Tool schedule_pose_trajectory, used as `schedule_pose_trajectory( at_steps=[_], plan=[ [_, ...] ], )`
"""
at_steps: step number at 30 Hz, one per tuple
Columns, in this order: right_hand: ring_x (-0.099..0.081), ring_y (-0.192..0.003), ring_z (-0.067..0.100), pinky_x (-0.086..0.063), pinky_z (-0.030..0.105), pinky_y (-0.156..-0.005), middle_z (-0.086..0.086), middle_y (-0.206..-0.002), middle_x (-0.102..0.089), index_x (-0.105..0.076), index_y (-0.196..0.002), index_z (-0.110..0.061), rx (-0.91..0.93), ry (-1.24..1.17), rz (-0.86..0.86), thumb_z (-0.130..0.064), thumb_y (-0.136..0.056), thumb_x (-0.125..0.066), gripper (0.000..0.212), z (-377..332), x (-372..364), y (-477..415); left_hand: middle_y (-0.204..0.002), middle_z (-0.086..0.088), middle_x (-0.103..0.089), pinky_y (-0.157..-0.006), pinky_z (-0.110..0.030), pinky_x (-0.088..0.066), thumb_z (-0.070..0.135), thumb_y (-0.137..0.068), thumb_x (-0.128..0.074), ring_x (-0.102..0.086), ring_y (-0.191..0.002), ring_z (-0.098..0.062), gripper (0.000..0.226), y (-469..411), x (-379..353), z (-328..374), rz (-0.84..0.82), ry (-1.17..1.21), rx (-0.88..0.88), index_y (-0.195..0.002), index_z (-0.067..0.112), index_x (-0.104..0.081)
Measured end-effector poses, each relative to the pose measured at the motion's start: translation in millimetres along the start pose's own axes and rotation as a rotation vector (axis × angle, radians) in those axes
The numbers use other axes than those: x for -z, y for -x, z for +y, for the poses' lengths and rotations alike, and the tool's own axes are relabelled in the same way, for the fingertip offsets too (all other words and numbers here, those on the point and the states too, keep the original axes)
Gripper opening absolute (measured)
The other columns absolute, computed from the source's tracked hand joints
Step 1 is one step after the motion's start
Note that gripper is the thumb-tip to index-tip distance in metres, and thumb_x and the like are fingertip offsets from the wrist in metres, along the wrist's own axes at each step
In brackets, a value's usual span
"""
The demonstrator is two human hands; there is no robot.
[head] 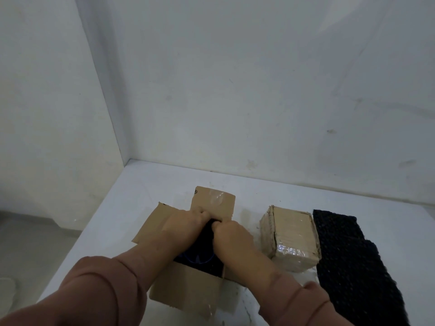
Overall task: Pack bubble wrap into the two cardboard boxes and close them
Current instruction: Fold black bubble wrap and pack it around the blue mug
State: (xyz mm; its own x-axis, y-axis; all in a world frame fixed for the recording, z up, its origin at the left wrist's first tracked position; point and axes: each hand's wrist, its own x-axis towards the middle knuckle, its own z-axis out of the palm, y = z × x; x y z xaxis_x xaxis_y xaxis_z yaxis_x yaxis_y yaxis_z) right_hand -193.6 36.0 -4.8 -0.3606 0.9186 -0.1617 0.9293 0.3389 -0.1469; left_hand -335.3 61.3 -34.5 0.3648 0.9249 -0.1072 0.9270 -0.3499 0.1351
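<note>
head view: the task looks roughly midway. at 6 o'clock of the frame the open box [188, 285] stands on the white table [150, 182] with its flaps spread outward, the far flap [214, 201] lying back toward 12 o'clock with clear tape on it. inside it sits a wad of black wrap [200, 255], filling the dark opening as far as can be seen.

the left hand [186, 223] and the right hand [233, 236] meet over the far edge of that opening, knuckles up and nearly touching. the fingers of both are curled down into the black wrap, gripping or tucking it; the fingertips themselves are hidden in it.

at 3 o'clock from the open box, just beside it, is the small box [292, 234], shut and bound in clear tape. what it holds cannot be seen, so i judge it either done or never opened.

further toward 3 o'clock, touching or almost touching the small box, a loose sheet [353, 262] of black bubble wrap lies flat on the table, unpacked.

what is left, by my reading: seat the wrap, fold the four flaps in, then deal with the loose sheet and the small box.
</note>
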Motion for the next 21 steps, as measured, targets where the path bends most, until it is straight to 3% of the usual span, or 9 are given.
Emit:
schedule_pose_trajectory(
  at_steps=[4, 7, 12, 18, 21],
  plan=[
    [-0.058, -0.095, 0.029, -0.035, 0.033, -0.065, 0.015, -0.110, -0.058, -0.057, -0.107, -0.005, 0.066, 0.171, -0.007, -0.008, -0.092, -0.044, 0.020, -10, 12, 14, -0.106, -0.008, -0.054, -0.066, -0.039, -0.051, 0.015, -0.093, -0.042, -0.063, -0.080, -0.029, 0.019, -4, 1, 9, -0.004, -0.009, 0.055, -0.112, 0.013, -0.046],
    [-0.057, -0.099, 0.029, -0.034, 0.033, -0.068, 0.017, -0.111, -0.059, -0.060, -0.105, -0.003, 0.088, 0.263, -0.056, -0.012, -0.093, -0.046, 0.021, -14, 15, 19, -0.112, -0.007, -0.054, -0.061, -0.033, -0.039, 0.018, -0.094, -0.044, -0.063, -0.087, -0.026, 0.022, -3, 1, 15, -0.017, -0.099, 0.048, -0.116, 0.013, -0.048],
    [-0.058, -0.095, 0.030, -0.040, 0.037, -0.071, 0.011, -0.108, -0.059, -0.053, -0.108, -0.010, -0.070, 0.061, -0.053, -0.009, -0.087, -0.047, 0.022, -7, 3, 3, -0.114, -0.006, -0.058, -0.074, -0.037, -0.053, 0.012, -0.090, -0.047, -0.064, -0.092, -0.025, 0.024, 1, -2, 4, -0.074, -0.109, 0.028, -0.113, 0.014, -0.054],
    [-0.052, -0.103, 0.032, -0.041, 0.039, -0.084, 0.017, -0.115, -0.053, -0.051, -0.111, -0.004, -0.027, 0.144, -0.032, -0.008, -0.088, -0.049, 0.024, -1, -15, 0, -0.109, -0.008, -0.060, -0.073, -0.035, -0.048, 0.010, -0.090, -0.046, -0.063, -0.092, -0.024, 0.019, 5, 2, 11, -0.060, -0.196, -0.003, -0.106, 0.012, -0.057],
    [-0.053, -0.100, 0.031, -0.040, 0.036, -0.082, 0.014, -0.113, -0.054, -0.055, -0.107, -0.006, 0.000, 0.019, 0.025, -0.014, -0.090, -0.048, 0.021, 5, -12, 4, -0.110, -0.007, -0.059, -0.065, -0.033, -0.044, 0.009, -0.090, -0.045, -0.064, -0.090, -0.025, 0.019, 8, 3, 13, -0.052, -0.162, 0.045, -0.107, 0.011, -0.055]
  ],
)
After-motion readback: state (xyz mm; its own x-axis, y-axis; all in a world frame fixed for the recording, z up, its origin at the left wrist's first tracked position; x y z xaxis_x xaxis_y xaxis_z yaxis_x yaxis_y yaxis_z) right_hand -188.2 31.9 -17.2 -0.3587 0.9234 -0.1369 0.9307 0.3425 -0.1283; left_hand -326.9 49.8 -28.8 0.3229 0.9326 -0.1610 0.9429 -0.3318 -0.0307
